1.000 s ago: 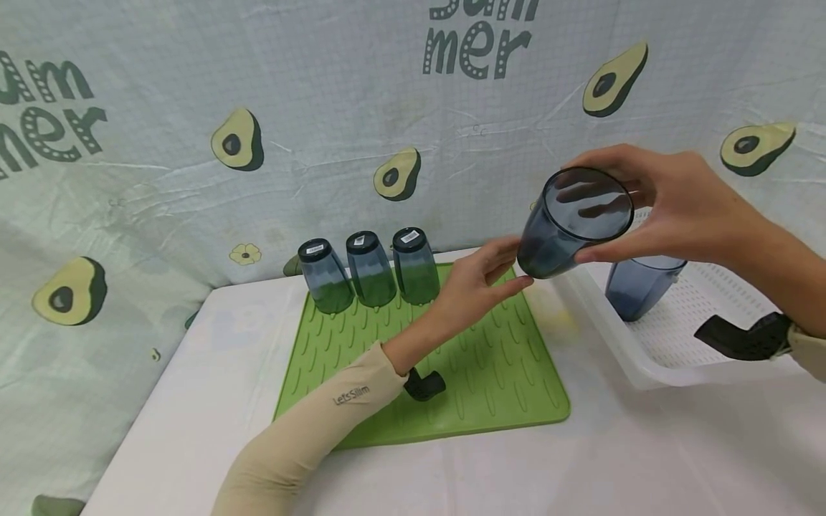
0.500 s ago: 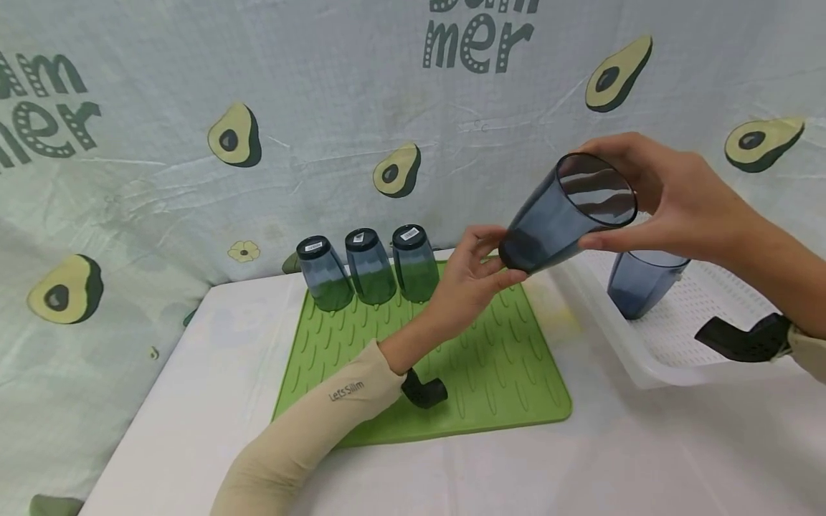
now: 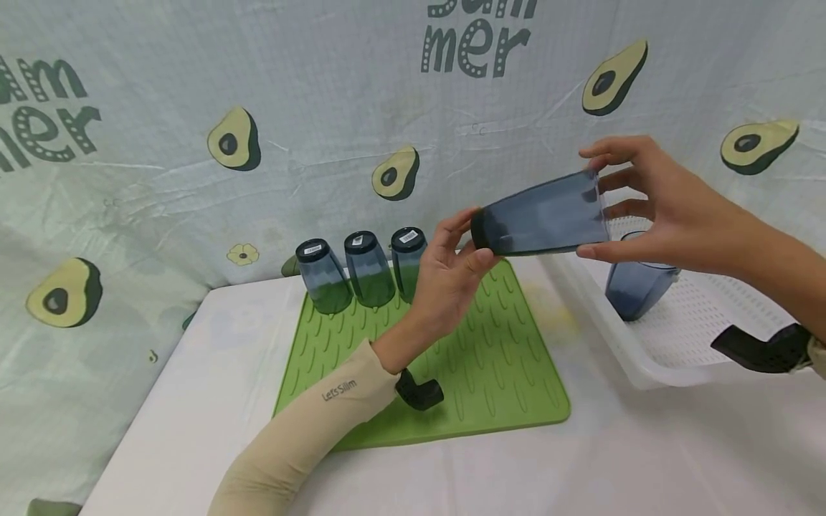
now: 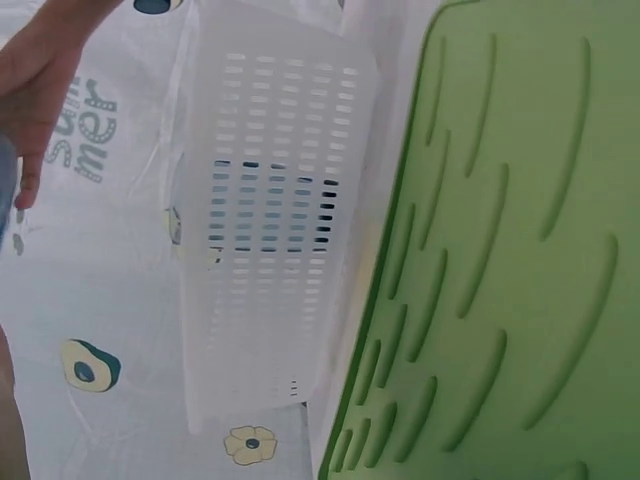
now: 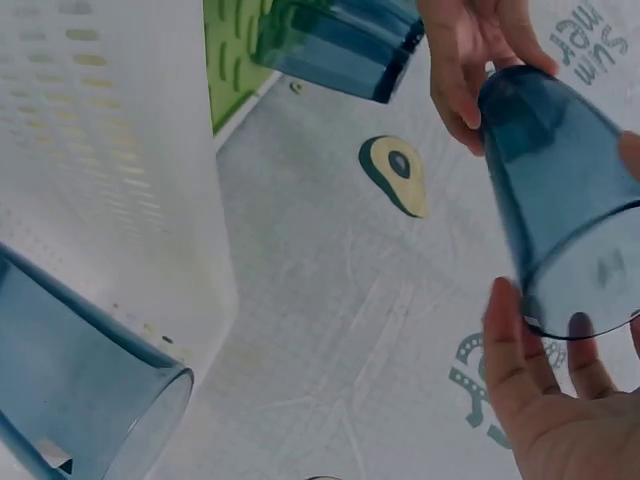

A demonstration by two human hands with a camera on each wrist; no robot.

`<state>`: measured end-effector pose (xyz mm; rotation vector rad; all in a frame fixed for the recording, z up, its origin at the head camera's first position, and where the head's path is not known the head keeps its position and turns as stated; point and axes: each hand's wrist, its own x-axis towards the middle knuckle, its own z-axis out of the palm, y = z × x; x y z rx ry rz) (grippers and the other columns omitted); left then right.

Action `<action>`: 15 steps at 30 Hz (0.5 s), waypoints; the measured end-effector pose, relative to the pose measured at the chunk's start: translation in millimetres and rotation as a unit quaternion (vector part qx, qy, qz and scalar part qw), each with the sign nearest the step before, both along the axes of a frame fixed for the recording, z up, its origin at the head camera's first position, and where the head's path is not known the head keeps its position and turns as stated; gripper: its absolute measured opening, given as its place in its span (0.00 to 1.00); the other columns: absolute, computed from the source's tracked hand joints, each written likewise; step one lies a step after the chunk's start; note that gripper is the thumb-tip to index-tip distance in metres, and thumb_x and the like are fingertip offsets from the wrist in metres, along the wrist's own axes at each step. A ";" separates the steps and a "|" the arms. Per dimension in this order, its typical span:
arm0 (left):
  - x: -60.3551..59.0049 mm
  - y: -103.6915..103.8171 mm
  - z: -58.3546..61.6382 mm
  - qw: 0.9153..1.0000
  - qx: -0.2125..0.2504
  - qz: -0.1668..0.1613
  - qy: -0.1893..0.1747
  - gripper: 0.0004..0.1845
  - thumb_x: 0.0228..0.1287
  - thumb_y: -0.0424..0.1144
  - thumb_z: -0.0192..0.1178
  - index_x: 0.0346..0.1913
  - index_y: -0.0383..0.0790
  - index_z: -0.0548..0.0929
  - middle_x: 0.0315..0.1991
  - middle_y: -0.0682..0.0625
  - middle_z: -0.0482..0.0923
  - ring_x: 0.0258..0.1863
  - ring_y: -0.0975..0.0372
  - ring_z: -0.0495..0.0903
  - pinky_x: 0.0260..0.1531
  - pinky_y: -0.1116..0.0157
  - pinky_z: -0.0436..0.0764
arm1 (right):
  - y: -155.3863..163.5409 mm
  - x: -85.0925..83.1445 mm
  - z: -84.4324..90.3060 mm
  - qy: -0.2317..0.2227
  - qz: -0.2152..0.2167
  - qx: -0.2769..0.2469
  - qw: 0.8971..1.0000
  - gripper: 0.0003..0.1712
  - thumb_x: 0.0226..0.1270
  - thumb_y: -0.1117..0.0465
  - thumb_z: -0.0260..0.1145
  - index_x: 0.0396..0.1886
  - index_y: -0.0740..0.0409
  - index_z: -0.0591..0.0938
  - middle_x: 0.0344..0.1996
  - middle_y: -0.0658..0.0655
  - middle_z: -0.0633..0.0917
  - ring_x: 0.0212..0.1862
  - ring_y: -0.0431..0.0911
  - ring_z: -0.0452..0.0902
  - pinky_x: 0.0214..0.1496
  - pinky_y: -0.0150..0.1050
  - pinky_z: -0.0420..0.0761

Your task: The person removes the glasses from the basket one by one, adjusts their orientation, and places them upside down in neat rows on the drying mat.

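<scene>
Blue-tinted plastic — the tumbler (image 3: 540,213) has been tipped from upright onto its side above the green mat (image 3: 490,358), pinched between right hand (image 3: 652,208) at the rim and left hand (image 3: 452,272) at the base — apparently mid-inversion

Bright, even, soft light with faint shadows; wrist views are slightly soft, and edges bend.

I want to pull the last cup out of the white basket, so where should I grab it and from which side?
Probably grip the cup round its wall just below the rim, coming from above. It stands mouth up in the basket, whose walls block a low side approach, and it widens toward the top, so fingers there should not slip. Both hands are busy: the right hand and left hand hold another cup.
</scene>
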<state>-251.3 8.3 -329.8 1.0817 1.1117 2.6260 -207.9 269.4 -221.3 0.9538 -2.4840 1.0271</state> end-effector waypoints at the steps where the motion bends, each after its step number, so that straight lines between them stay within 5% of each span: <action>1: -0.6 0.1 0.4 1.000 0.007 0.007 -0.002 0.29 0.62 0.33 0.71 0.65 0.49 0.76 0.65 0.49 0.67 0.62 0.57 0.74 0.56 0.65 0.81 | -0.8 0.4 -0.5 -0.002 -0.003 0.003 1.000 0.67 0.38 0.78 0.84 0.77 0.49 0.59 0.63 0.49 0.66 0.56 0.38 0.72 0.50 0.18 0.77; 8: -0.9 1.9 5.1 0.999 0.018 0.029 -0.020 0.43 0.48 0.41 0.82 0.68 0.39 0.74 0.62 0.49 0.72 0.62 0.59 0.72 0.55 0.69 0.78 | -7.6 1.7 -8.2 -0.020 -0.020 0.035 0.999 0.56 0.39 0.73 0.86 0.70 0.57 0.67 0.62 0.53 0.68 0.54 0.37 0.71 0.48 0.18 0.78; 12: 2.8 6.1 9.2 0.999 0.015 0.008 -0.027 0.41 0.44 0.46 0.84 0.62 0.46 0.74 0.62 0.48 0.69 0.61 0.60 0.70 0.55 0.71 0.76 | -14.2 3.3 -13.1 -0.044 -0.043 0.056 0.997 0.55 0.38 0.67 0.88 0.66 0.60 0.67 0.60 0.58 0.70 0.52 0.47 0.71 0.42 0.21 0.78; 15: 6.2 10.9 13.6 0.999 0.036 -0.024 -0.001 0.35 0.47 0.45 0.83 0.57 0.53 0.74 0.64 0.46 0.68 0.60 0.59 0.70 0.56 0.70 0.75 | -21.7 3.4 -18.3 -0.085 -0.043 0.047 0.994 0.56 0.38 0.66 0.88 0.65 0.59 0.63 0.58 0.60 0.72 0.52 0.54 0.76 0.39 0.29 0.80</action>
